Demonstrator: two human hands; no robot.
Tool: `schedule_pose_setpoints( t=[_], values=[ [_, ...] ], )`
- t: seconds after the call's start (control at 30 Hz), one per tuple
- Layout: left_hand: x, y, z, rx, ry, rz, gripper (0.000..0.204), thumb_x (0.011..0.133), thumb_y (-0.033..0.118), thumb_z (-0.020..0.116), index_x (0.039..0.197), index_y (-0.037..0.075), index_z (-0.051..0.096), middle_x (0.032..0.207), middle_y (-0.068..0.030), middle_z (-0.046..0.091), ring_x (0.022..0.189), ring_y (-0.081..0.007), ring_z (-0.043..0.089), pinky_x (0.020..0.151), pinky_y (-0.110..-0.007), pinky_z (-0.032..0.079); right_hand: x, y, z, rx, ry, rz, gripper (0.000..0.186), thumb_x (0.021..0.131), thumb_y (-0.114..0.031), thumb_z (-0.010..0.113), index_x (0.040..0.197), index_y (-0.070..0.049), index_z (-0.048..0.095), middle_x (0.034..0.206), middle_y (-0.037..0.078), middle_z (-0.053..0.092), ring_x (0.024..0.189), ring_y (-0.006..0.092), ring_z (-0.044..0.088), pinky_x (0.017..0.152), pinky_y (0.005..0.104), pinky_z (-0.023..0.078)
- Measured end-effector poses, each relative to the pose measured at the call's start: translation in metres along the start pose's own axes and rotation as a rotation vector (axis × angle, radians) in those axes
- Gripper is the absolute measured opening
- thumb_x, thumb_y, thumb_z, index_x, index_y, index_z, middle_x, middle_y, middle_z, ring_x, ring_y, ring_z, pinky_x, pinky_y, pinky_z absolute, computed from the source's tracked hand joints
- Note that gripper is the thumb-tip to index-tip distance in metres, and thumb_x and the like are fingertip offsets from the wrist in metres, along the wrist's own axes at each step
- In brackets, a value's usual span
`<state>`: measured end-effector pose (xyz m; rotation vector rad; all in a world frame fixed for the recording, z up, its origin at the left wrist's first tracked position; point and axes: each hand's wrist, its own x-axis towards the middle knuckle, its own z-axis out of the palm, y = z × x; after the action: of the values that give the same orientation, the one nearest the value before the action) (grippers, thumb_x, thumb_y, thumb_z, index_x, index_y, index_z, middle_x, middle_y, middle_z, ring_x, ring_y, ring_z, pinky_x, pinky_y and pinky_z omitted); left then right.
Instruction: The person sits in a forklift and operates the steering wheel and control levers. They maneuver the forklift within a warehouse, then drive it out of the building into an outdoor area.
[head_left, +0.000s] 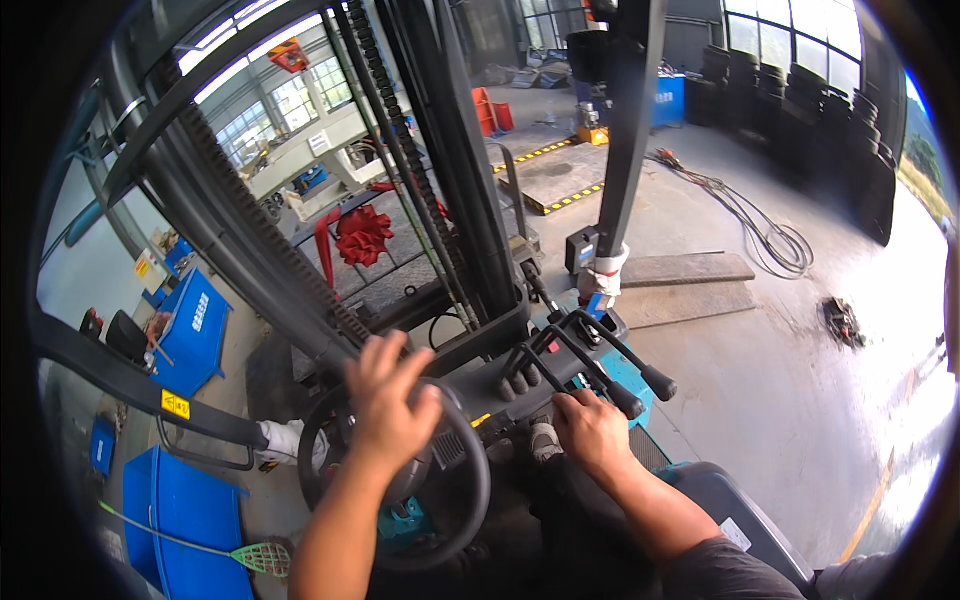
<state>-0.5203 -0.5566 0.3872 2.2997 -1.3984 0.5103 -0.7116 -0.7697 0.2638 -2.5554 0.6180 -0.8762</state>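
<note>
I sit at the controls of a forklift. My left hand (392, 410) is raised over the black steering wheel (481, 500), its fingers spread and nothing in them. Whether the palm touches the rim is hard to tell. My right hand (592, 430) is closed around the end of a control lever (543, 366), which its fingers mostly cover. Just right of that hand, two more levers end in black knobs, a nearer knob (625, 400) and an outer knob (659, 383). My shoe (545, 440) shows below, between the wheel and the right hand.
Ahead rises the black mast (450, 150) with its chains, a red ribbon rosette (363, 236) beyond it. Blue bins (190, 330) stand left. Right lie metal plates (680, 285), a coiled hose (790, 250) and a dark heap (843, 322). Stacked tyres (800, 120) line the far wall.
</note>
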Motion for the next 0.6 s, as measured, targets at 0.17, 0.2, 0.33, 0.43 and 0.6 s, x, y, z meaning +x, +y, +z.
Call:
schedule_pose_setpoints(
  t=[0.17, 0.2, 0.33, 0.43, 0.6],
  values=[
    [-0.020, 0.027, 0.005, -0.043, 0.010, -0.017, 0.035, 0.090, 0.037, 0.075, 0.113, 0.010, 0.075, 0.139, -0.0136, 0.068, 0.138, -0.0382, 0.055, 0.121, -0.073, 0.020, 0.000, 0.006, -0.002, 0.000, 0.004, -0.055, 0.017, 0.094, -0.019, 0.071, 0.108, -0.011, 0.076, 0.094, 0.011, 0.070, 0.078, 0.0310, 0.073, 0.067, 0.0431, 0.060],
    [-0.024, 0.018, -0.001, 0.016, 0.024, -0.014, 0.043, 0.090, 0.043, 0.077, 0.118, 0.010, 0.074, 0.141, -0.0138, 0.066, 0.138, -0.0382, 0.054, 0.122, -0.072, 0.020, -0.001, 0.008, -0.003, 0.016, 0.015, -0.068, 0.013, 0.093, -0.017, 0.069, 0.102, -0.010, 0.075, 0.092, 0.012, 0.069, 0.077, 0.0315, 0.073, 0.068, 0.0439, 0.060],
    [-0.087, -0.051, -0.040, -0.238, 0.248, -0.333, 0.042, 0.106, 0.027, 0.056, 0.142, 0.007, 0.064, 0.145, -0.0157, 0.064, 0.140, -0.0332, 0.054, 0.125, -0.049, 0.029, -0.002, 0.012, -0.004, -0.056, -0.063, -0.086, 0.015, 0.090, -0.012, 0.068, 0.102, -0.010, 0.076, 0.091, 0.014, 0.069, 0.079, 0.0367, 0.072, 0.070, 0.0470, 0.060],
    [-0.189, -0.112, -0.044, -0.365, 0.482, -0.836, 0.061, 0.116, 0.046, 0.037, 0.155, 0.002, 0.053, 0.157, -0.0166, 0.055, 0.150, -0.0285, 0.046, 0.126, -0.041, 0.031, -0.001, 0.012, -0.002, -0.104, -0.086, -0.071, 0.005, 0.088, -0.013, 0.067, 0.090, -0.009, 0.069, 0.089, 0.013, 0.065, 0.079, 0.0328, 0.073, 0.065, 0.0453, 0.061],
    [-0.278, -0.171, 0.056, -0.981, 0.532, -1.274, 0.094, 0.105, 0.076, 0.038, 0.171, 0.012, 0.023, 0.173, -0.0183, 0.031, 0.160, -0.0305, 0.029, 0.128, -0.046, 0.028, -0.001, 0.009, 0.006, -0.065, -0.015, -0.044, 0.007, 0.086, -0.014, 0.065, 0.091, -0.009, 0.068, 0.089, 0.011, 0.064, 0.076, 0.0295, 0.072, 0.062, 0.0420, 0.061]
  ],
)
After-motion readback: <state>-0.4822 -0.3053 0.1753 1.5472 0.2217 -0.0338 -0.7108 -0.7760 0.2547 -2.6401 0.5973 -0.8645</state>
